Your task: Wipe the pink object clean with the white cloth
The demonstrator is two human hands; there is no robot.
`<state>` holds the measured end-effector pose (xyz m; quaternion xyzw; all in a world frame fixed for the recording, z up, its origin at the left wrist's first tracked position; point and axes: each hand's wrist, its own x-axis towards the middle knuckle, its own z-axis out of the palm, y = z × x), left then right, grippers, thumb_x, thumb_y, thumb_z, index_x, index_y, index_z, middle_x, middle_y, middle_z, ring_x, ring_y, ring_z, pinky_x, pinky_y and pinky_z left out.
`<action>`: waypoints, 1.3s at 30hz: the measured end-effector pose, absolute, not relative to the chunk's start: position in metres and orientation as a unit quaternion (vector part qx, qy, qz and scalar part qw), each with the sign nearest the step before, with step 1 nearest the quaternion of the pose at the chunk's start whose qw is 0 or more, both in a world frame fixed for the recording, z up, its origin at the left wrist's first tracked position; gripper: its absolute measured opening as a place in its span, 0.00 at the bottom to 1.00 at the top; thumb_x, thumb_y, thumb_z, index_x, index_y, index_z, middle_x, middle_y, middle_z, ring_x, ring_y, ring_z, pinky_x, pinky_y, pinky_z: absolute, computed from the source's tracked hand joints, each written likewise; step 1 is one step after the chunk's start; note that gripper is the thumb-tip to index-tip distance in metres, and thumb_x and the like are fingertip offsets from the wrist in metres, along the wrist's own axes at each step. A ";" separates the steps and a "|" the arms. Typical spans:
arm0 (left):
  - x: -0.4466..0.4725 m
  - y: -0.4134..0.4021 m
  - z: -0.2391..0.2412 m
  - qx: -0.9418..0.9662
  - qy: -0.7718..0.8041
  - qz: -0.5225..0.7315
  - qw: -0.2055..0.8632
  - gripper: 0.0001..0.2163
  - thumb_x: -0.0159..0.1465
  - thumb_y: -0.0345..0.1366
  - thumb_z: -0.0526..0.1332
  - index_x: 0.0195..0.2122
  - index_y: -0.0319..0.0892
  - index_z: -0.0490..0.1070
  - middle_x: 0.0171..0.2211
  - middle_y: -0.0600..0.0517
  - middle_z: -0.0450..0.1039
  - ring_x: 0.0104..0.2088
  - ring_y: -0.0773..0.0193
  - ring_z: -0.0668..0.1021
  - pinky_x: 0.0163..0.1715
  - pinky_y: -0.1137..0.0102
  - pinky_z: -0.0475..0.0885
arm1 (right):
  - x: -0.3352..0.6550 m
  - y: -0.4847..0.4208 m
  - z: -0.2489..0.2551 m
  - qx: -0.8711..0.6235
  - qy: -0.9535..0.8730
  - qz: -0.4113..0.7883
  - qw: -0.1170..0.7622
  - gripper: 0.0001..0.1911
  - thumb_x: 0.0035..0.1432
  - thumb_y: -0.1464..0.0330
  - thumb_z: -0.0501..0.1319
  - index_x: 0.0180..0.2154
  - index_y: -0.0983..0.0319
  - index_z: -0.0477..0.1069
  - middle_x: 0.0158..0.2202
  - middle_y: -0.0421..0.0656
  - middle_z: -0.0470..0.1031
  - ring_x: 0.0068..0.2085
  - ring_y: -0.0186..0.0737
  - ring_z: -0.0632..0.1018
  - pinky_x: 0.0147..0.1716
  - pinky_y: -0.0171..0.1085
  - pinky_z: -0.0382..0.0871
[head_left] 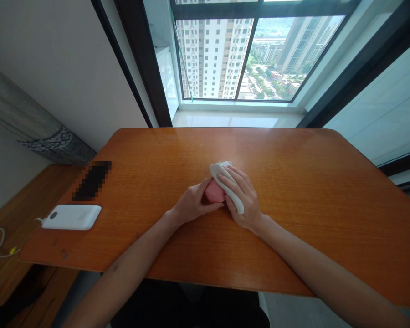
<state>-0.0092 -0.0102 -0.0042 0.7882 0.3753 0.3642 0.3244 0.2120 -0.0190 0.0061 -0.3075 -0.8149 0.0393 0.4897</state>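
Near the middle of the wooden table (294,191), my left hand (191,202) is closed around a small pink object (214,192), thumb and fingers on its sides. Its kind cannot be made out, as the hands and the cloth hide much of it. My right hand (244,198) grips a folded white cloth (222,171), which could also be a tissue. The cloth lies against the right side of the pink object, and both hands are close together there.
At the left of the table lies a white power bank (71,217) with a cable plugged in. Behind it is a blurred-out dark rectangle (92,181). A wooden bench (7,269) stands at the left, and a window (239,59) is beyond the far edge.
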 end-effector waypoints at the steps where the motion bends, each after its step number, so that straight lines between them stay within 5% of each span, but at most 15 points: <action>1: -0.009 -0.010 -0.005 0.788 0.378 0.362 0.325 0.28 0.66 0.49 0.72 0.62 0.44 0.68 0.48 0.47 0.83 0.42 0.56 0.85 0.46 0.64 0.81 | 0.212 -0.020 0.006 -0.303 -0.823 0.023 0.480 0.32 0.72 0.68 0.58 0.75 0.51 0.62 0.75 0.47 0.66 0.73 0.62 0.70 0.71 0.68 0.67; 9: -0.012 -0.009 -0.014 0.776 0.392 0.349 0.348 0.21 0.65 0.51 0.71 0.49 0.41 0.71 0.40 0.50 0.82 0.36 0.59 0.82 0.37 0.67 0.79 | 0.212 -0.024 0.004 -0.273 -0.868 -0.038 0.414 0.37 0.70 0.64 0.61 0.77 0.48 0.57 0.75 0.42 0.66 0.75 0.62 0.68 0.75 0.70 0.58; 18: -0.012 -0.007 -0.012 0.801 0.381 0.339 0.314 0.12 0.68 0.46 0.66 0.41 0.42 0.73 0.40 0.47 0.83 0.41 0.50 0.85 0.42 0.60 0.82 | 0.212 -0.029 0.007 -0.232 -0.896 -0.070 0.372 0.37 0.72 0.63 0.58 0.78 0.55 0.54 0.74 0.46 0.68 0.75 0.61 0.68 0.78 0.70 0.52; 26: -0.010 -0.009 -0.010 0.804 0.388 0.328 0.309 0.11 0.69 0.43 0.63 0.44 0.40 0.75 0.41 0.45 0.84 0.41 0.49 0.86 0.42 0.58 0.83 | 0.211 -0.029 0.008 -0.237 -0.901 -0.032 0.363 0.35 0.74 0.59 0.55 0.78 0.50 0.53 0.74 0.41 0.68 0.75 0.59 0.68 0.79 0.68 0.48; 33: -0.009 -0.009 -0.009 0.795 0.399 0.333 0.312 0.12 0.67 0.47 0.65 0.36 0.43 0.72 0.33 0.50 0.81 0.37 0.51 0.84 0.35 0.63 0.81 | 0.210 -0.026 0.005 -0.243 -0.896 -0.045 0.369 0.37 0.71 0.64 0.57 0.78 0.52 0.53 0.73 0.42 0.69 0.74 0.59 0.69 0.79 0.67 0.49; 39: -0.011 -0.005 -0.014 0.792 0.400 0.337 0.314 0.13 0.65 0.46 0.69 0.40 0.42 0.73 0.38 0.48 0.83 0.39 0.53 0.84 0.39 0.63 0.80 | 0.208 -0.025 0.003 -0.261 -0.882 -0.072 0.386 0.37 0.71 0.63 0.58 0.78 0.52 0.55 0.74 0.43 0.68 0.75 0.58 0.68 0.78 0.66 0.51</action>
